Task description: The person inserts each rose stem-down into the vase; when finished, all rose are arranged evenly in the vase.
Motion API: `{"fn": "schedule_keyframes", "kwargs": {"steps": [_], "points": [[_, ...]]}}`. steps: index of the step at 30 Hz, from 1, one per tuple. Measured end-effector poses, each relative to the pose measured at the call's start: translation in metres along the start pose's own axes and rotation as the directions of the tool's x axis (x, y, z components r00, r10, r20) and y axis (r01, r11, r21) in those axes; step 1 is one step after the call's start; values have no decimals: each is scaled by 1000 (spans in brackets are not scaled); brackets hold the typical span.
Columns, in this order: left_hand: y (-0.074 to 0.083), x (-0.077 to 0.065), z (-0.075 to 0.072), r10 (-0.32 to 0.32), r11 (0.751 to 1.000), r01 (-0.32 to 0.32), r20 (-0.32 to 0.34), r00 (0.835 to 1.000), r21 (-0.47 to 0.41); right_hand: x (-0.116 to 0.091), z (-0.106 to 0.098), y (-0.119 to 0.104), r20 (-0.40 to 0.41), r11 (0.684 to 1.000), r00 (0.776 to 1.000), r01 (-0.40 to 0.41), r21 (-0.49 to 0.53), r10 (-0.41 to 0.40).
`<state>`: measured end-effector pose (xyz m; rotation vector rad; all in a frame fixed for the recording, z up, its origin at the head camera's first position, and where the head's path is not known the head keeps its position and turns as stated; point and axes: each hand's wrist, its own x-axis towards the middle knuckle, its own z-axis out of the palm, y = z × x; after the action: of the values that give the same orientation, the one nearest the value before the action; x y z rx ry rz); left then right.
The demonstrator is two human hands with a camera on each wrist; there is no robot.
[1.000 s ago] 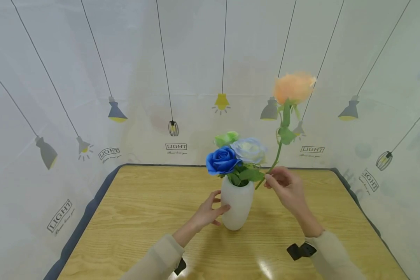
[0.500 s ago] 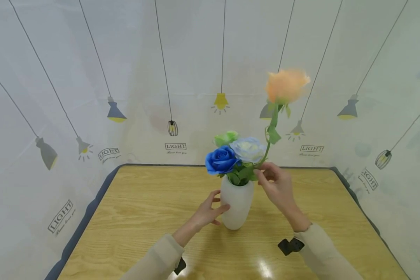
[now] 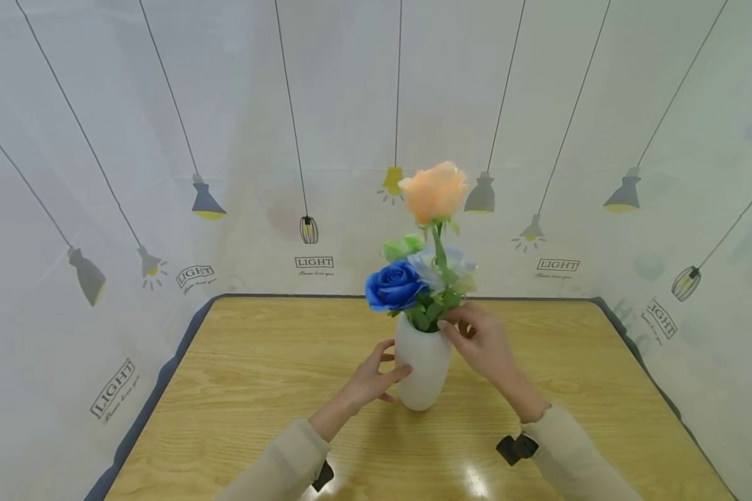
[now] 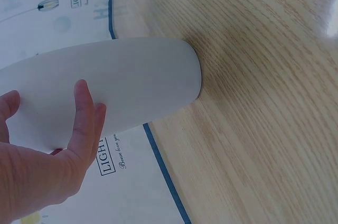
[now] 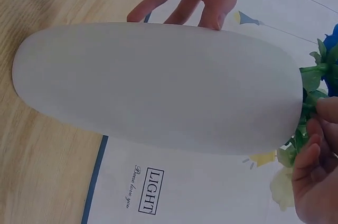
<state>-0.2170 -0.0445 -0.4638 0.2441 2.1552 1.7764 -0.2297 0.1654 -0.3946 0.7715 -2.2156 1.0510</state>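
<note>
A white vase (image 3: pixel 421 372) stands upright on the wooden table. My left hand (image 3: pixel 370 376) steadies its left side, thumb on the near face and fingers spread round the wall. My right hand (image 3: pixel 484 348) pinches the green stem of a peach rose (image 3: pixel 435 195) at the vase's mouth, seen too in the right wrist view, where leaves (image 5: pixel 311 78) show at the rim. The stem's lower end is hidden. A deep blue rose (image 3: pixel 393 285), a pale blue rose (image 3: pixel 423 266) and a light green flower (image 3: pixel 403 246) stand in the vase. The peach bloom rises above them.
The wooden table (image 3: pixel 257 376) has a dark blue edging at its far and side borders. Behind and beside it hangs a pale cloth (image 3: pixel 351 104) printed with lamps and the word LIGHT. Black wrist devices (image 3: pixel 517 449) sit at the sleeves.
My right hand has moved left and slightly down to the vase's mouth. The peach rose has moved left and lower, now above the other flowers. My left hand and the vase have stayed put.
</note>
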Motion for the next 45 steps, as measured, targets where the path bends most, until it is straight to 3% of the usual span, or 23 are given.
{"fn": "schedule_keyframes", "kwargs": {"steps": [10, 21, 27, 31, 35, 41, 45], "points": [[27, -18, 0, -5, 1000, 5, 11, 1000, -5, -1, 1, -4, 91, 993, 990, -100, -57, 105], [3, -3, 1, -2, 1000, 2, 0, 1000, -8, 2, -4, -8, 142, 989, 979, -140, -47, 145], [1, -1, 0, 5, 1000, -5, 7, 1000, -12, 7, -6, -10, 192, 988, 973, -109, -110, 128], [8, -5, -1, 4, 1000, -4, 13, 1000, -20, 10, -7, -11, 224, 984, 962, -129, -126, 155], [15, -10, -1, 0, 1000, 1, 14, 1000, -19, 13, -12, -15, 204, 979, 959, -178, -102, 195], [3, -2, -1, 8, 1000, -8, 8, 1000, -12, 18, -23, -20, 125, 956, 951, -290, 39, 284], [3, -1, -2, 3, 1000, -3, 7, 1000, -16, 23, -27, -23, 39, 960, 964, -266, 82, 264]]}}
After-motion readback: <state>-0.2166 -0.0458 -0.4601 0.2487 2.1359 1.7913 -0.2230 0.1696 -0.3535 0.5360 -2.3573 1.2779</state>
